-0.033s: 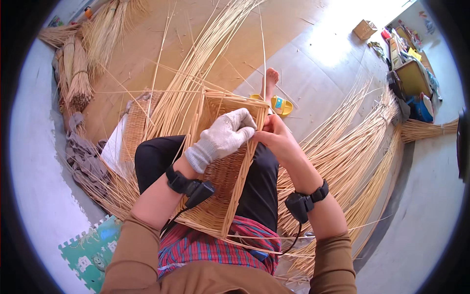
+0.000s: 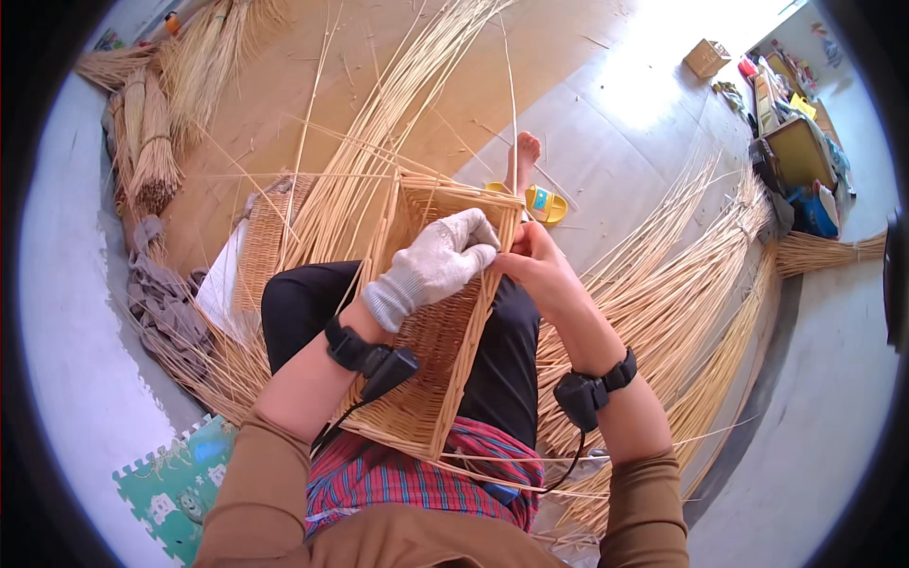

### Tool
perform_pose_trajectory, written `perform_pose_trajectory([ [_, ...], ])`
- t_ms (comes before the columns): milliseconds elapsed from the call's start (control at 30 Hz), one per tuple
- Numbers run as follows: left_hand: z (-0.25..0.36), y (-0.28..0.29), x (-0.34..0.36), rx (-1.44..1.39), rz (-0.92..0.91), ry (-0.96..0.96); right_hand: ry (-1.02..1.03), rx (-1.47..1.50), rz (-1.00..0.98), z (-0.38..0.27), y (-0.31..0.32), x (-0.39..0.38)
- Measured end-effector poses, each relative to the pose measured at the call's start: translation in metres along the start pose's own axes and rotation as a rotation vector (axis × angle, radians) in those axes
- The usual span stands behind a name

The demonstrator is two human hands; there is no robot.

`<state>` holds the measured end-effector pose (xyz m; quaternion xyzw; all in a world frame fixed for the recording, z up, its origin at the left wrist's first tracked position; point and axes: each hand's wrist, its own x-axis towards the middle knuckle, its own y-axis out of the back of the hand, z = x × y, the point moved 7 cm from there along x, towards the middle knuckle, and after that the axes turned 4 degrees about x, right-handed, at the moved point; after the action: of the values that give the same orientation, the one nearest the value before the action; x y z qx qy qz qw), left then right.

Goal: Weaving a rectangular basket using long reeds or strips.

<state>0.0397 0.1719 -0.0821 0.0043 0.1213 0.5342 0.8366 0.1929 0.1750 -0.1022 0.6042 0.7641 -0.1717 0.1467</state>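
Note:
A rectangular wicker basket [image 2: 437, 346] lies across my lap, its open top facing up. My left hand [image 2: 443, 257], in a whitish knitted glove, reaches over the basket's inside and is closed, with thumb and fingers pinched at the right-hand rim. My bare right hand [image 2: 533, 257] meets it there from the outer side, its fingers bent and closed on the same stretch of rim. Both hands' fingertips nearly touch, and any single strand between them is too small to make out. Loose wicker ends stick out from the basket's far and near corners.
Long loose wicker rods [image 2: 379, 123] lie on the floor ahead, with a large bundle [image 2: 682, 256] to the right. Tied bundles [image 2: 153, 161] lean at the left wall. Another woven piece [image 2: 270, 237] lies left of my knee. A yellow slipper [image 2: 547, 205] is by my foot.
Both hands and the basket have shifted very slightly to the right; the grip looks the same.

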Motion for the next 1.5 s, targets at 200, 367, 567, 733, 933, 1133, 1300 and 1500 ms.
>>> perform_pose_trajectory([
  [200, -0.001, -0.013, 0.02, 0.062, -0.058, 0.006, -0.045, 0.151, -0.093, 0.0, 0.004, -0.01],
  [367, 0.002, -0.015, 0.009, -0.19, 0.004, 0.016, 0.178, -0.233, 0.02, -0.012, 0.003, -0.031],
  [567, -0.018, -0.01, -0.013, -0.319, -0.07, 0.193, 0.22, -0.349, 0.027, -0.008, 0.005, -0.026],
  [733, -0.023, -0.016, -0.02, -0.327, -0.179, 0.208, 0.205, -0.624, 0.008, -0.008, -0.001, -0.08],
  [933, -0.038, -0.029, -0.012, -0.458, 0.028, 0.16, 0.373, -0.761, 0.073, 0.016, -0.056, -0.122],
  [1133, -0.035, -0.029, -0.003, -0.5, -0.033, 0.119, 0.495, -0.788, 0.119, 0.014, -0.064, -0.114],
  [1300, -0.036, -0.023, -0.015, -0.639, -0.086, 0.087, 0.361, -0.803, 0.114, 0.02, -0.071, -0.116],
  [1500, -0.016, -0.024, -0.015, -0.044, -0.031, 0.083, 0.35, -0.732, 0.111, 0.024, -0.068, -0.118],
])
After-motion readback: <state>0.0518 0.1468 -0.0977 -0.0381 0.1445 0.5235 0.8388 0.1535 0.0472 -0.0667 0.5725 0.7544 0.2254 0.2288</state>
